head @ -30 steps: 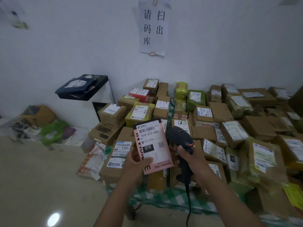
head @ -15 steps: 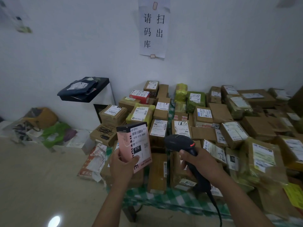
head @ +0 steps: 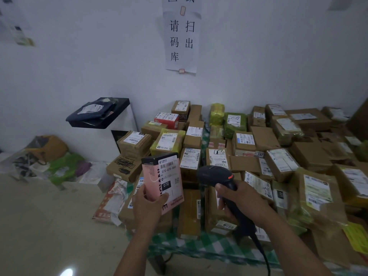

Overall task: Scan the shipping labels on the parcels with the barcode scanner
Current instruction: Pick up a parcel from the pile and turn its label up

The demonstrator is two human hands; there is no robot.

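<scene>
Two hands work over the table's (head: 209, 248) near edge. The left hand (head: 148, 206) holds one pink box (head: 157, 176) upright above the near-left corner, its grip curled round the box's lower end with the thumb on the front. One white label (head: 169, 176) covers the box's face and reads 070. The right hand (head: 241, 202) has its grip wrapped round the handle of one black scanner (head: 215, 174). The scanner's head sits just right of the box, apart from it. Its one cable (head: 262, 255) hangs below the near edge. Several dozen parcels (head: 264, 138), too many to count exactly, cover the table to its far edge. One paper sign (head: 181, 36) hangs on the wall.
</scene>
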